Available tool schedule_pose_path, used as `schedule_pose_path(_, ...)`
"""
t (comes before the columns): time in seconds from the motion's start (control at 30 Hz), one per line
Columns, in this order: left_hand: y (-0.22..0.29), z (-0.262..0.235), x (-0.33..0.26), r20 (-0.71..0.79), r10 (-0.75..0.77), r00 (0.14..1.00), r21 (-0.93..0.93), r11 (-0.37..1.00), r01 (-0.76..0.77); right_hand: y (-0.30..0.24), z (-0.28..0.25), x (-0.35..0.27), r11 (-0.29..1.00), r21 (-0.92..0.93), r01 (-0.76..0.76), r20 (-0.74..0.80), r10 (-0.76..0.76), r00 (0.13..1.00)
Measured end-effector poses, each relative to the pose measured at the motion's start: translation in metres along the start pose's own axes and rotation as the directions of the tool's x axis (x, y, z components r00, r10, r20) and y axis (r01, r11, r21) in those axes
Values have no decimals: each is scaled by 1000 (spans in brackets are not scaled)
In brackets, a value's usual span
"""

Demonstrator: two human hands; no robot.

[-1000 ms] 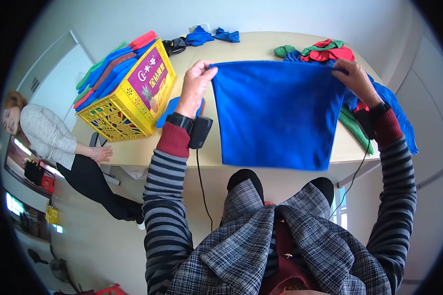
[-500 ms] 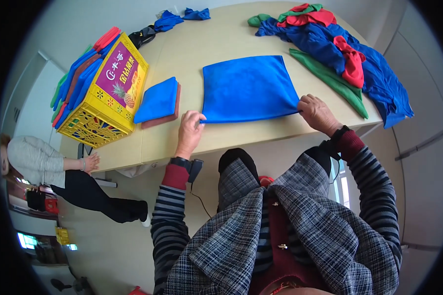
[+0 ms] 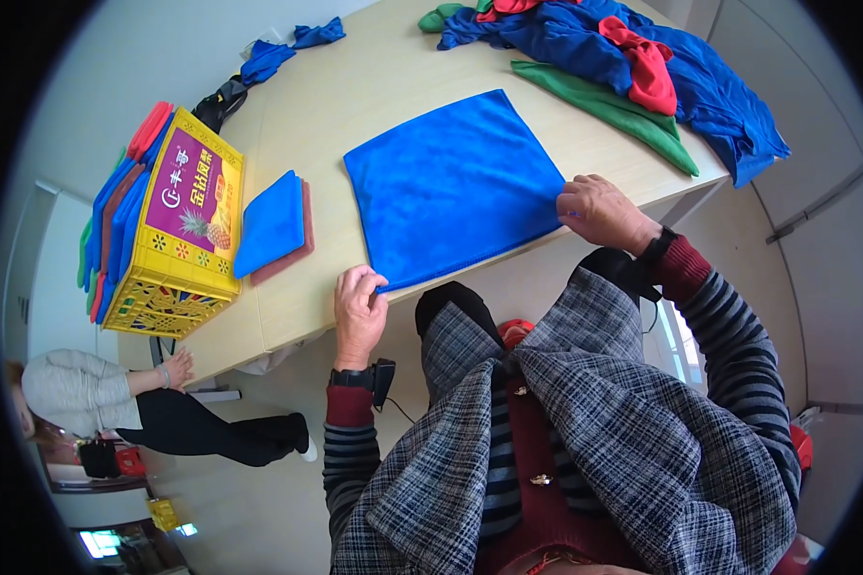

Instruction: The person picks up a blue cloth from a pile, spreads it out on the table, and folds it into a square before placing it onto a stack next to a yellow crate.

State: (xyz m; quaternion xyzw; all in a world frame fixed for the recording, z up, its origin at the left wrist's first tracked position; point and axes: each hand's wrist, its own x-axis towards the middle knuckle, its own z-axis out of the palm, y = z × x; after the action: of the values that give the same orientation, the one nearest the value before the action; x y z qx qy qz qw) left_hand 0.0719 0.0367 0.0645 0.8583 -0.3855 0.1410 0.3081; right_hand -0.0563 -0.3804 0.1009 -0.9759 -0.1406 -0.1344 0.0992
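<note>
A blue cloth [image 3: 455,187] lies spread flat on the table, its near edge along the table's front. At its near left corner, my left hand [image 3: 359,311] pinches the cloth between thumb and fingers. My right hand [image 3: 606,213] is closed on the near right corner, its fingertips partly hidden. To the left sits a small stack of folded cloths, a blue one [image 3: 270,222] on top of a brown one [image 3: 307,230].
A yellow plastic crate [image 3: 177,230] filled with folded cloths stands at the table's left. Crumpled blue, red and green cloths [image 3: 585,53] form a heap at the back right. Small blue cloths [image 3: 268,61] lie at the far left. Another person's hand [image 3: 176,368] rests at the table's left edge.
The blue cloth now lies flatter and reaches nearer the table's front edge. Both hands still grip its near corners, with the left one closer to me. The whole view has turned and shifted.
</note>
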Motion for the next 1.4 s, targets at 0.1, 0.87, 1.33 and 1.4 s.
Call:
schedule_pose_path(0.1, 14, -18, 5, 210, 17, 977, -22, 1000, -12, -19, 2, 14, 990, 137, 21, -49, -14, 999)
schedule_pose_path(0.87, -7, 68, 59, 286, -77, 955, 332, 943, -23, 21, 66, 45, 875, -128, -466, -37, 466, 884)
schedule_pose_path(1.33, -18, 98, 128, 247, -37, 968, 386, 920, -63, -59, 109, 174, 985, 19, -173, 126, 169, 977)
schedule_pose_path(1.4, -16, 100, 125, 214, -40, 976, 265, 964, -19, -41, 124, 174, 982, -5, -190, 115, 189, 975)
